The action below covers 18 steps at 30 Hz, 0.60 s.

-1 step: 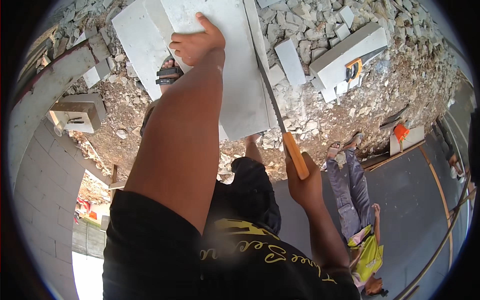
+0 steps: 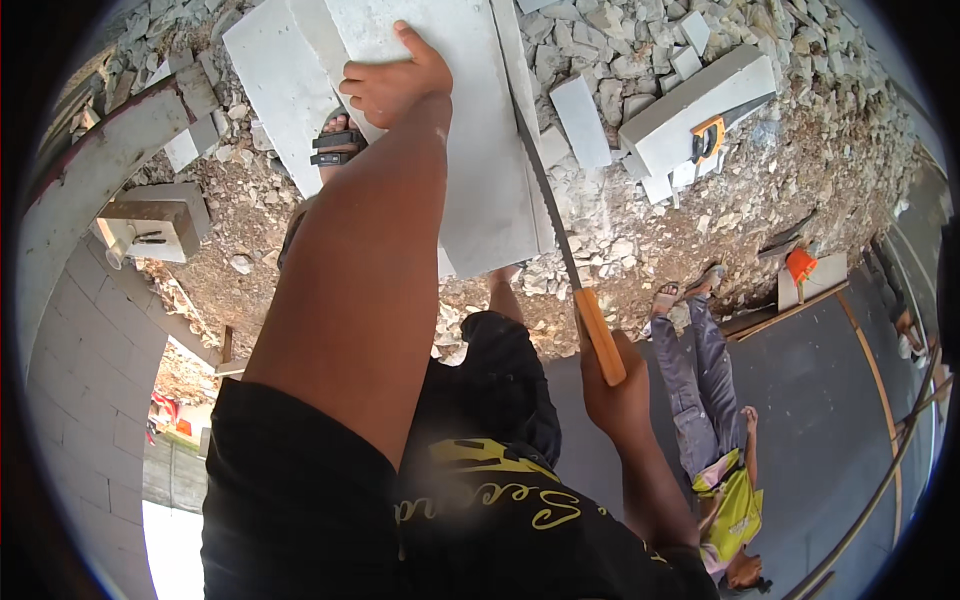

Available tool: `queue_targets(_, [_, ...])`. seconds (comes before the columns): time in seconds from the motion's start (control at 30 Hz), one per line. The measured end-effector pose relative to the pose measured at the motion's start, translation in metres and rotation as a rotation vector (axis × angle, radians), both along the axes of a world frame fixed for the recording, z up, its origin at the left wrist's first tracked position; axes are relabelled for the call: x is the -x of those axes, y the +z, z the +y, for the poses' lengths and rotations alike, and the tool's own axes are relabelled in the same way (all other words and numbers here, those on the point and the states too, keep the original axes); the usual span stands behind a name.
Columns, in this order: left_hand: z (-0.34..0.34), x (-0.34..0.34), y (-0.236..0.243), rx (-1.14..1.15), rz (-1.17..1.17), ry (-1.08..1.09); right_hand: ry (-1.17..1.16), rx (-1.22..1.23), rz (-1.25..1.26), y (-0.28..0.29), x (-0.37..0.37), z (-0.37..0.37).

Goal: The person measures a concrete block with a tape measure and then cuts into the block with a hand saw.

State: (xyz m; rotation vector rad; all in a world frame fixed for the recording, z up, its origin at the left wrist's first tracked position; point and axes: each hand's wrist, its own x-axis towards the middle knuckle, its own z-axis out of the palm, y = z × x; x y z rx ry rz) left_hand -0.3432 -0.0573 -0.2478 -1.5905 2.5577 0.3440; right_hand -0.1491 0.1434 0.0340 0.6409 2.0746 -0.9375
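My left hand lies flat on a large pale grey block, with its thumb stretched out and its fingers apart. My right hand is closed round the orange handle of a handsaw. The saw's long dark blade runs up along the block's right edge, and its far part lies against a narrow strip there. Whether the teeth are inside a cut is hard to see. Another pale slab lies to the left, next to my sandalled foot.
At the upper right, a second saw with an orange and black handle rests on a long block. Broken pieces cover the ground beyond. A person in a yellow-green top stands at the right, near an orange bucket.
My right hand has drawn the saw back toward me, down and slightly right in the picture. The left hand and the block have hardly moved.
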Motion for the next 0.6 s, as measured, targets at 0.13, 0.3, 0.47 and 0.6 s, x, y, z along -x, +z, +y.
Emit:
queue_targets(0.13, [0.013, 0.012, -0.001, -0.052, -0.022, -0.001, 0.016, 0.0, 0.035, -0.068, 0.038, 0.002])
queue_targets(0.3, [0.033, 0.011, -0.005, -0.071, -0.013, -0.008, -0.036, -0.101, 0.002, -0.136, 0.084, -0.011])
queue_targets(0.47, [-0.004, 0.008, -0.006, 0.01, -0.011, -0.02, -0.024, 0.004, -0.029, -0.004, -0.004, 0.007])
queue_targets(0.6, [0.028, 0.008, -0.01, -0.036, 0.009, -0.02, -0.072, -0.021, -0.048, -0.084, 0.05, -0.001])
